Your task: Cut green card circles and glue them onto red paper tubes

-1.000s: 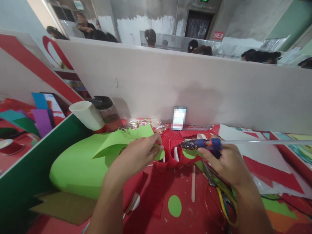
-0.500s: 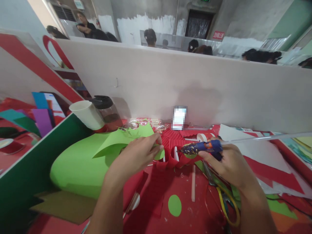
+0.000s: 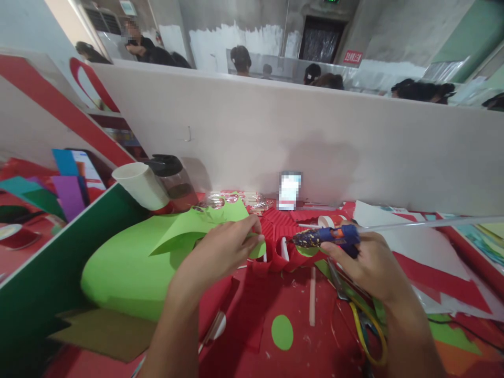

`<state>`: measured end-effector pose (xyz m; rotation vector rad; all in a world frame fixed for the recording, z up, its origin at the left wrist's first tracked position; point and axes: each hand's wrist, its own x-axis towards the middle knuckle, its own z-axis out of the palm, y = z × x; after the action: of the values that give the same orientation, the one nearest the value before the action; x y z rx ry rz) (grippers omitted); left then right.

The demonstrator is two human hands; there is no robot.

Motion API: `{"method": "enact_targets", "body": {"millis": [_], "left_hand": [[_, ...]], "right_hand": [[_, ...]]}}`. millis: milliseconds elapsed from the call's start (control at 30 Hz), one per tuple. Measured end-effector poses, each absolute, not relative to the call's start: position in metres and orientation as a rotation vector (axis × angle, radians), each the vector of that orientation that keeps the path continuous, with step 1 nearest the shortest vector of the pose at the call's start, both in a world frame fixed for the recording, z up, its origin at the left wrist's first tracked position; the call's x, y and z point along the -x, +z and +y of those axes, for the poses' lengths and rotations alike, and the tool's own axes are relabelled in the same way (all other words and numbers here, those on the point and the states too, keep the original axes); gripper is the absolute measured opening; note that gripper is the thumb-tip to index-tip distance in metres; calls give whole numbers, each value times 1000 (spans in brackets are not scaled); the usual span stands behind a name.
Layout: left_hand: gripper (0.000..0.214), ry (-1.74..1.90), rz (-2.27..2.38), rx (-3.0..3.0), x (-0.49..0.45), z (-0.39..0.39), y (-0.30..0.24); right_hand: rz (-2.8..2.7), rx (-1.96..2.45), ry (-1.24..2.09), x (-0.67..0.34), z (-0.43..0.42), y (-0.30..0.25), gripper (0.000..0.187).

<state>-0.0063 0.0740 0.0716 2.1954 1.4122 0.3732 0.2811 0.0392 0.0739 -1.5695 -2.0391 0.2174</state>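
Note:
A blue glue gun [image 3: 328, 237], speckled near its tip, is in my right hand [image 3: 368, 262], with a long clear glue stick [image 3: 417, 224] running out of its back. Its nozzle points left, at a white piece [image 3: 284, 249] standing in a red pleated paper form [image 3: 271, 265]. My left hand [image 3: 230, 244] pinches a green paper disc [image 3: 258, 250] at the form's left side; its fingertips partly cover the disc. Another green disc [image 3: 307, 252] sits under the nozzle, and a loose green disc [image 3: 282, 332] lies on the red table in front.
Scissors with yellow handles [image 3: 368, 336] and a pale stick [image 3: 312, 296] lie near my right forearm. Rolled green paper [image 3: 126, 268], a white cup [image 3: 139, 185] and a lidded bottle [image 3: 173, 181] stand left. A phone [image 3: 289, 191] leans on the white partition [image 3: 236, 126]. People are beyond it.
Both hands stay nearly still. The glue gun and its glue stick have shifted very slightly. Behind the partition, a person has moved their head and arm a little.

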Motion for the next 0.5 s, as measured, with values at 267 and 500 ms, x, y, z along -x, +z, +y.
{"method": "enact_targets", "body": {"millis": [267, 500], "left_hand": [[14, 350, 1415, -2198, 7, 73, 73], [12, 350, 1422, -2198, 5, 74, 72]], "right_hand": [[-2093, 1549, 372, -288, 36, 77, 39], [-2134, 1538, 452, -292, 33, 80, 41]]}}
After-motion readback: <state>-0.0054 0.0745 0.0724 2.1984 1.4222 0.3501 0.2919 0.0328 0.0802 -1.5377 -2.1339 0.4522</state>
